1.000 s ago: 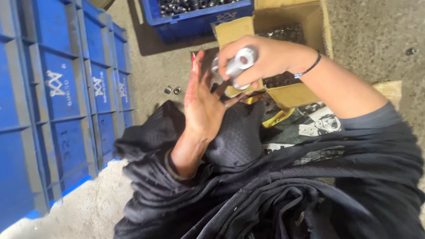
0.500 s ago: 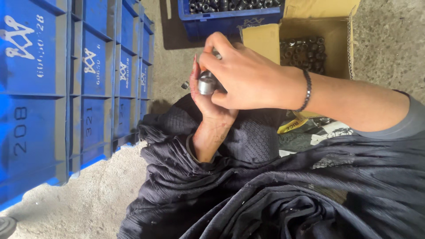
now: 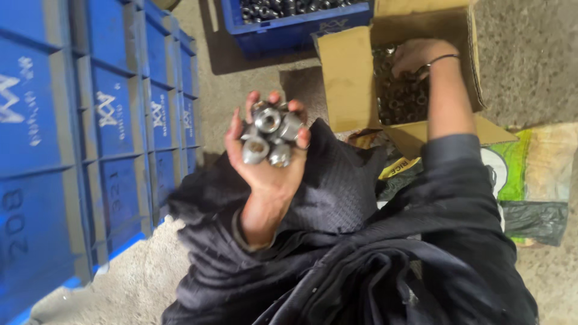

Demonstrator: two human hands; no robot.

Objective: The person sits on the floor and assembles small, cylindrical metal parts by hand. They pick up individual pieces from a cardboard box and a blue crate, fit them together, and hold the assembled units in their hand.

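Nuts (image 3: 269, 138) cupped in left hand (image 3: 268, 153), fingers curled round cluster | right hand (image 3: 418, 57) buried in cardboard box (image 3: 343, 78), grip not discernible

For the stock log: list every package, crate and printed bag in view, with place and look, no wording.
Cardboard box: top right, open, brown, right hand inside.
Blue crate: top centre, holds dark metal parts.
Stacked blue crates: left, white markings.
Printed sack: right, flat, green and white.
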